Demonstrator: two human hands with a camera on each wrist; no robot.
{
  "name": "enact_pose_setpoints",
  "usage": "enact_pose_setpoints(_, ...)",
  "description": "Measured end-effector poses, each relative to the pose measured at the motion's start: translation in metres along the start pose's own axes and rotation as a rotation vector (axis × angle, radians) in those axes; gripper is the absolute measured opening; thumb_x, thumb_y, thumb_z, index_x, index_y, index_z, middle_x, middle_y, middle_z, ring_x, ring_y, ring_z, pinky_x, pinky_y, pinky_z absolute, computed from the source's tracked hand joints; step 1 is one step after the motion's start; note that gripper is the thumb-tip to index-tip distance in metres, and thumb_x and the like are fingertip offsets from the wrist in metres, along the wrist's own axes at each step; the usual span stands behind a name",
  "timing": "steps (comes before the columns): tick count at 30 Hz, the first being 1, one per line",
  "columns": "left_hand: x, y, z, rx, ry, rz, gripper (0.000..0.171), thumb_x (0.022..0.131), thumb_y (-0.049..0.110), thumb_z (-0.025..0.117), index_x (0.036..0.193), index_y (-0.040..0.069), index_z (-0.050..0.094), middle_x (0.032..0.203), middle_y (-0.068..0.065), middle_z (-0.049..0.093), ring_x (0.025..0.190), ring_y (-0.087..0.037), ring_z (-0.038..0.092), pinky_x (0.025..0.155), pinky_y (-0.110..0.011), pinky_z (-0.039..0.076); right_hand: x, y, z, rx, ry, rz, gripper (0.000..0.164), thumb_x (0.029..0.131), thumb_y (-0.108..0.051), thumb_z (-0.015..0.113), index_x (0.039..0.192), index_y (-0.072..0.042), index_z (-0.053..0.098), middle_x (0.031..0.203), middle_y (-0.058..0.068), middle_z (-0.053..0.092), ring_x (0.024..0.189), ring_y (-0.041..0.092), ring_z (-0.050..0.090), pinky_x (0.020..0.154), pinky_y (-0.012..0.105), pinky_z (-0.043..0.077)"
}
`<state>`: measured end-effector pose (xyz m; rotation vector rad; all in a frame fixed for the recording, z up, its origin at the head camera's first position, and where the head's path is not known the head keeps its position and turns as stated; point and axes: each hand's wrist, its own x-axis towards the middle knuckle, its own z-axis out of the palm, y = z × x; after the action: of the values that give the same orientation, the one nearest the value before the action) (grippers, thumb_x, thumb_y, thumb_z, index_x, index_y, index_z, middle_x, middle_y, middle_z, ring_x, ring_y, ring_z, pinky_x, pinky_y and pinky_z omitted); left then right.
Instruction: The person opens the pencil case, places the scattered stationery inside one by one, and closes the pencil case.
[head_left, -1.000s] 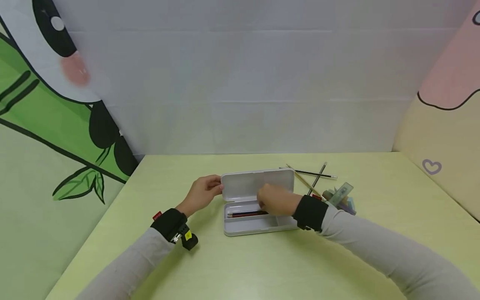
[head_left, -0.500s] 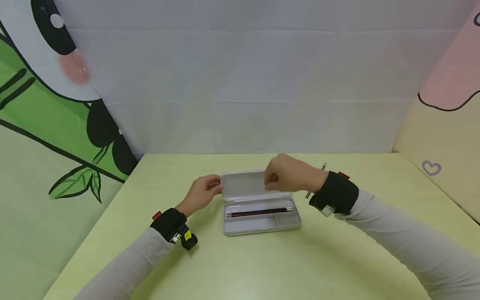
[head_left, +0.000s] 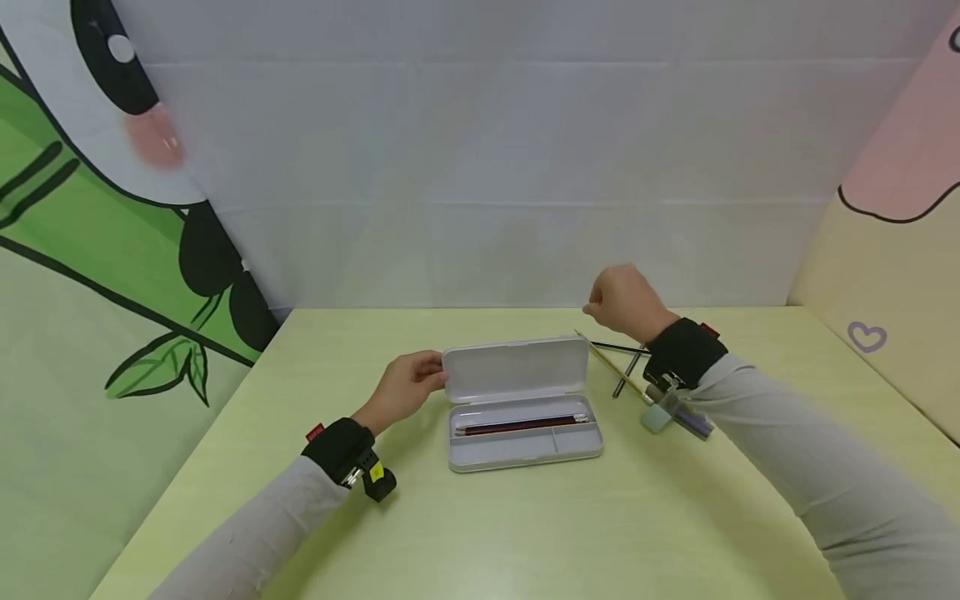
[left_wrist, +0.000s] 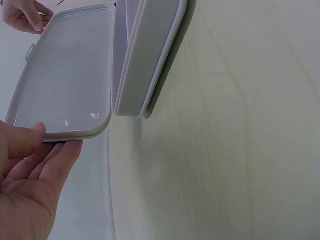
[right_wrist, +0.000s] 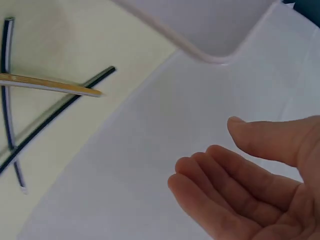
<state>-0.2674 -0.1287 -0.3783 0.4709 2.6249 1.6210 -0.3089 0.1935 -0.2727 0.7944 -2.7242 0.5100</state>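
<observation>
A pale grey pencil case lies on the table with its lid tilted up. My left hand pinches the lid's left edge between thumb and fingers, which the left wrist view shows closely. Inside the case's rear compartment lie dark red pencils. My right hand hovers past the case's right rear corner, above several loose pencils. In the right wrist view its thumb and fingers stand apart with nothing between them. Below it are a yellow pencil and dark pencils, crossing one another.
Beside the right wrist, a pale green block and a purplish grey item lie at the pencils' near end. The pale yellow table meets a white backdrop behind the case. Printed panels stand on both sides.
My right hand has risen out of the case and moved back and right, over the loose pencils. More of the pencils in the case now shows. The left hand has stayed on the lid.
</observation>
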Motion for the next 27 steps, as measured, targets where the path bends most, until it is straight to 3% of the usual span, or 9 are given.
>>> enact_pose_setpoints(5, 0.001, -0.003, 0.001, 0.0, 0.0, -0.006, 0.024, 0.09, -0.001, 0.058, 0.113, -0.006, 0.059, 0.104, -0.019, 0.064, 0.092, -0.027, 0.064, 0.082, -0.039, 0.053, -0.003, 0.026, 0.029, -0.05, -0.064, 0.156, 0.035, 0.075, -0.001, 0.071, 0.048, -0.005, 0.049, 0.048, 0.002, 0.041, 0.045, 0.018, 0.042, 0.05, 0.033, 0.042)
enact_pose_setpoints(9, 0.001, -0.003, 0.003, 0.007, 0.001, -0.015, 0.024, 0.09, 0.0, 0.058, 0.113, -0.005, 0.06, 0.103, -0.018, 0.065, 0.092, -0.026, 0.065, 0.081, -0.037, 0.054, -0.007, 0.043, 0.051, -0.08, -0.118, 0.221, 0.043, 0.071, 0.005, 0.061, 0.051, -0.015, 0.028, 0.052, -0.004, 0.02, 0.048, 0.01, 0.022, 0.047, 0.026, 0.024)
enact_pose_setpoints(14, 0.0, -0.001, 0.004, 0.01, 0.006, -0.002, 0.023, 0.089, -0.002, 0.058, 0.112, -0.006, 0.06, 0.103, -0.018, 0.065, 0.093, -0.027, 0.064, 0.08, -0.034, 0.054, -0.011, 0.055, 0.069, -0.082, -0.18, 0.29, 0.041, 0.069, 0.008, 0.054, 0.05, -0.017, 0.028, 0.052, -0.004, 0.02, 0.048, 0.01, 0.019, 0.045, 0.024, 0.019)
enact_pose_setpoints(22, 0.006, 0.003, 0.008, -0.016, -0.009, 0.02, 0.024, 0.089, -0.002, 0.058, 0.112, -0.007, 0.06, 0.104, -0.02, 0.064, 0.093, -0.028, 0.064, 0.081, -0.034, 0.054, -0.014, 0.062, 0.071, -0.105, -0.204, 0.326, 0.041, 0.072, 0.01, 0.049, 0.05, -0.016, 0.026, 0.054, -0.003, 0.018, 0.05, 0.012, 0.019, 0.045, 0.025, 0.02)
enact_pose_setpoints(25, 0.008, 0.002, 0.007, -0.007, -0.007, 0.031, 0.024, 0.089, -0.002, 0.059, 0.112, -0.007, 0.06, 0.104, -0.02, 0.065, 0.093, -0.028, 0.065, 0.081, -0.035, 0.054, -0.01, 0.077, 0.083, -0.089, -0.202, 0.345, 0.038, 0.072, 0.01, 0.049, 0.051, -0.014, 0.028, 0.054, -0.001, 0.02, 0.05, 0.014, 0.02, 0.045, 0.027, 0.022)
enact_pose_setpoints(27, 0.007, 0.0, 0.006, 0.012, -0.002, 0.031, 0.024, 0.089, -0.001, 0.059, 0.112, -0.006, 0.06, 0.103, -0.019, 0.065, 0.092, -0.027, 0.065, 0.08, -0.034, 0.054, -0.006, 0.1, 0.103, -0.069, -0.155, 0.312, 0.037, 0.07, 0.008, 0.049, 0.052, -0.016, 0.027, 0.055, -0.003, 0.018, 0.049, 0.012, 0.018, 0.044, 0.028, 0.02)
